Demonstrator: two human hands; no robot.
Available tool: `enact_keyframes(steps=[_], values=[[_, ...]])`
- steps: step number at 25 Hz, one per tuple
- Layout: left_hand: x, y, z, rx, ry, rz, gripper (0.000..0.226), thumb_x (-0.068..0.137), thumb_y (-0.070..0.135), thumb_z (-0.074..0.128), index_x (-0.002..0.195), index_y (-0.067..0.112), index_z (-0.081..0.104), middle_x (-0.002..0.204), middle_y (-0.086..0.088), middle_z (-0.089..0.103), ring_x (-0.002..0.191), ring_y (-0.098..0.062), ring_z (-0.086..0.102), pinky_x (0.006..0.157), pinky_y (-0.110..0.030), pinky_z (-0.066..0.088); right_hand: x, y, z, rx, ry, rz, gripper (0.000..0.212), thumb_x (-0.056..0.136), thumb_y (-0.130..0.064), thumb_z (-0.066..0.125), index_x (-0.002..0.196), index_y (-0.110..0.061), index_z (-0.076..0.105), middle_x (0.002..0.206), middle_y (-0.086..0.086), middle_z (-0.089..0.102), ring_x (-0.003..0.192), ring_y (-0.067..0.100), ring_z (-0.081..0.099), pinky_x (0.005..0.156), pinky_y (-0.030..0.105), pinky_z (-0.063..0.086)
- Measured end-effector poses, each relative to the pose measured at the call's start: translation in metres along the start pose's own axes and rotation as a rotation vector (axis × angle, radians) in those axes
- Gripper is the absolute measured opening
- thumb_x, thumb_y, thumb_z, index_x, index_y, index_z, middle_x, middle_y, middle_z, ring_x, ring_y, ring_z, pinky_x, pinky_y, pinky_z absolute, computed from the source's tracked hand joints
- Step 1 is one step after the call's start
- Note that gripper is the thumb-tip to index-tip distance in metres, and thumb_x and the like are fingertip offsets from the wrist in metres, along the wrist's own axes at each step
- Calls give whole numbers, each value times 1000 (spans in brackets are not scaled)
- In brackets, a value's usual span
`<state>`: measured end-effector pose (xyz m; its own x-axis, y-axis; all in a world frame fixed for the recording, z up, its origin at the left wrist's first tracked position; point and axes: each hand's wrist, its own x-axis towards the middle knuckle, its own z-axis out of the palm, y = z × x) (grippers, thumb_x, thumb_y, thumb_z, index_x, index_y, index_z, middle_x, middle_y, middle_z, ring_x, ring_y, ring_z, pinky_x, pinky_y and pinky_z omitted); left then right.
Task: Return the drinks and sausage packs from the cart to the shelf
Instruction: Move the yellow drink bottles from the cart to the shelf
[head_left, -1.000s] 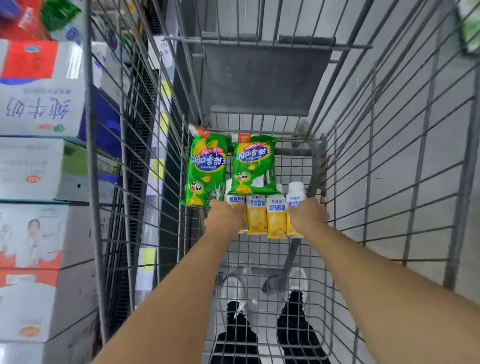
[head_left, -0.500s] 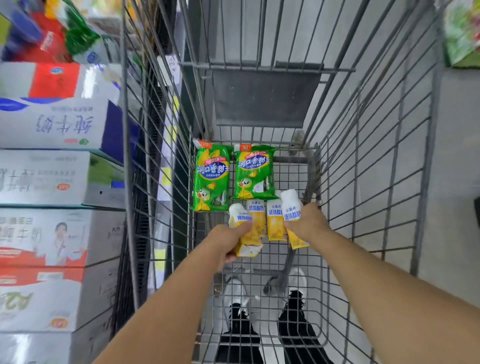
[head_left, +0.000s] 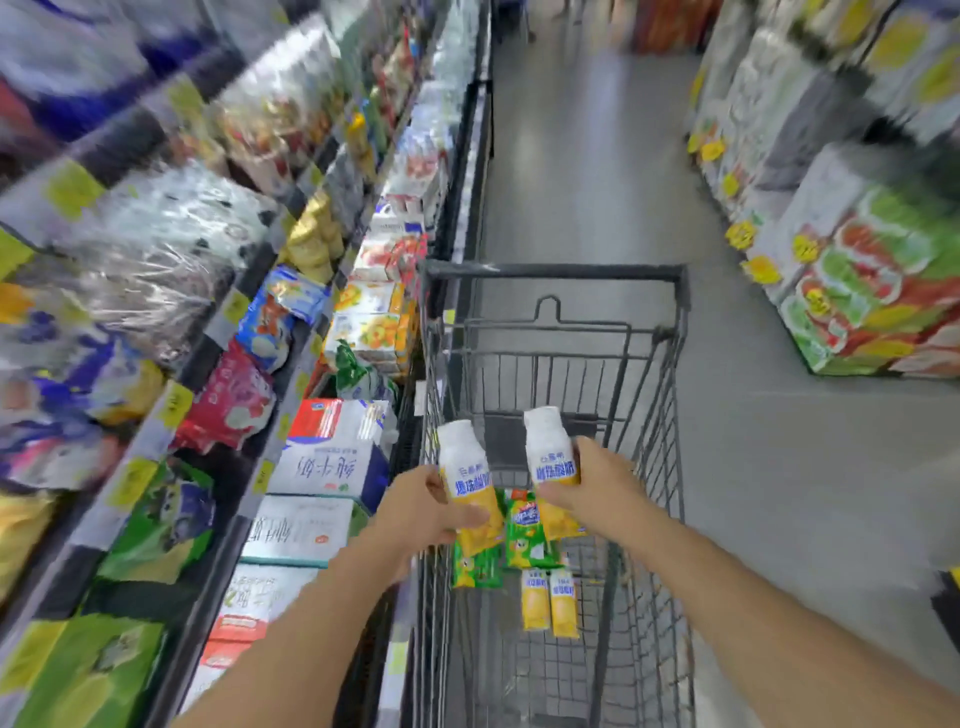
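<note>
Both bottles are out of the cart now: half a second ago I had them only just tipped up off the basket floor, a second ago both hands were down on the row of four. My left hand (head_left: 415, 512) is closed around the left drink bottle (head_left: 470, 486), my right hand (head_left: 587, 488) is closed around the right drink bottle (head_left: 551, 470), both held upright above the cart (head_left: 550, 273), white caps up, the two apart from each other. View has swung up from the basket to the aisle, so the frame is heavily blurred toward the edges. Left in the cart: two drink bottles (head_left: 549, 603) lying side by side on the basket floor near the middle, and two green sausage packs (head_left: 524, 535) lying just beyond them, partly hidden behind what I'm holding. The shelf (head_left: 249, 332) runs along the cart's left side, packed with bags and cartons; I can't pick out the drink slot from this blur. My read: first pick of two drinks is done, placement not started. Next is to turn left and find the matching facing. Afterwards one more trip for the remaining bottles and one for the packs. Risk: hitting the cart's left rim on the way across.
</note>
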<state>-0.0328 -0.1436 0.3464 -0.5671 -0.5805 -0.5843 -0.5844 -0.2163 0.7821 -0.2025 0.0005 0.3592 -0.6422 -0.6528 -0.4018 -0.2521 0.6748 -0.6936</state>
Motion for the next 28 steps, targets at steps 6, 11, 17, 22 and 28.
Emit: enact_keyframes(steps=[6,11,17,22,28], values=[[-103,65,-44,-84,230,206,38,64,4,90,95,14,70,87,-4,75,73,-17,70,65,-33,61,-60,-103,-48,77,-21,-307,32,80,-23,79,104,-19,59,99,-1,69,93,21,67,76,36,54],[-209,55,-62,-198,559,255,49,57,9,93,101,13,72,96,-10,77,90,-32,73,76,-48,62,-115,-151,-48,56,-175,-595,38,77,-26,81,109,-24,61,105,0,73,95,20,68,83,41,55],[-369,0,-68,-277,937,210,40,60,10,92,93,20,73,86,2,78,79,-16,74,65,-31,60,-222,-208,5,-8,-461,-930,40,82,-26,78,117,-19,61,101,-3,68,87,13,62,65,21,46],[-520,-73,-70,-350,1268,132,51,54,16,95,98,22,72,93,-1,78,88,-22,75,77,-41,62,-348,-237,68,-37,-688,-1130,37,80,-22,79,113,-16,62,100,-1,70,90,20,66,71,37,57],[-702,-168,-37,-445,1543,67,55,56,15,94,105,19,71,97,-5,76,89,-24,74,77,-42,62,-531,-234,151,-66,-939,-1344,38,81,-27,78,114,-24,59,105,-3,66,89,13,64,64,29,56]])
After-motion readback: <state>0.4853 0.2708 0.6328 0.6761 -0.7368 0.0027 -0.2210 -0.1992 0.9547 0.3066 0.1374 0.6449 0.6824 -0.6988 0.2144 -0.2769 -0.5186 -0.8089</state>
